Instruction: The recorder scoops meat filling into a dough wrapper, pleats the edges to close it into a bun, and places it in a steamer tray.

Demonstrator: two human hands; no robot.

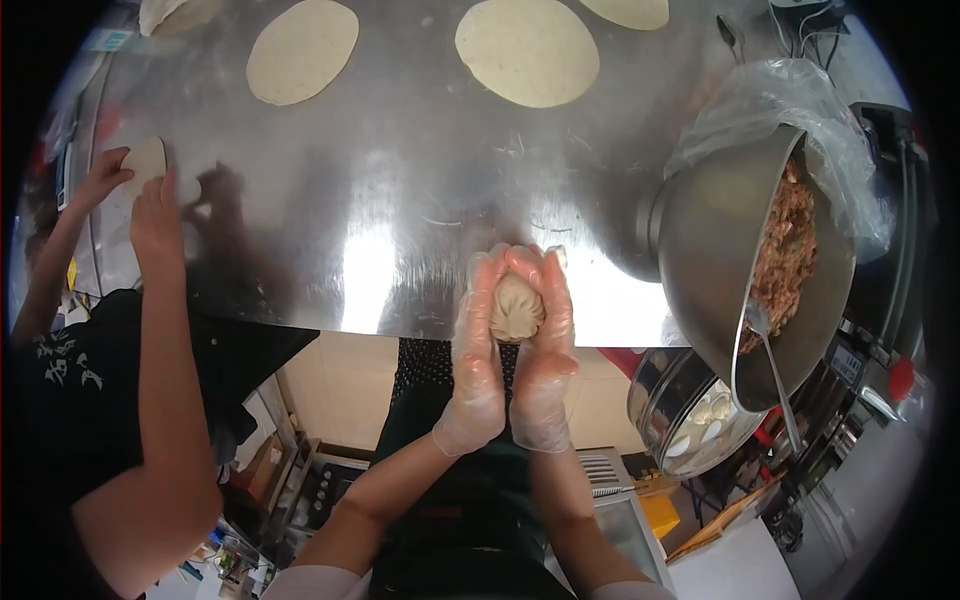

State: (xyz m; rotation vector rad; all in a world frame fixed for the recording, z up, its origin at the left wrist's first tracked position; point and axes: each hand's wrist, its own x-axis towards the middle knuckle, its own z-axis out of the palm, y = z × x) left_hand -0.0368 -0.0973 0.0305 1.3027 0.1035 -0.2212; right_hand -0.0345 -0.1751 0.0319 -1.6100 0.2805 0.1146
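Observation:
A pleated, round stuffed bun point(518, 308) of pale dough rests between my two hands, just over the front edge of the steel table point(400, 190). My left hand point(480, 345) cups its left side and my right hand point(552, 345) its right, with the fingertips nearly meeting beyond it. Both hands wear clear plastic gloves. The gathered folds of the bun face up; its underside is hidden.
Flat dough rounds point(527, 52) lie at the table's far side. At right, a tilted metal bowl point(700, 250) holds minced filling point(785, 255) and a spoon point(775, 370), beside a plastic bag point(800, 95). Below it stands a round steamer point(655, 400) with buns. At left, a co-worker's hands point(158, 215) handle dough.

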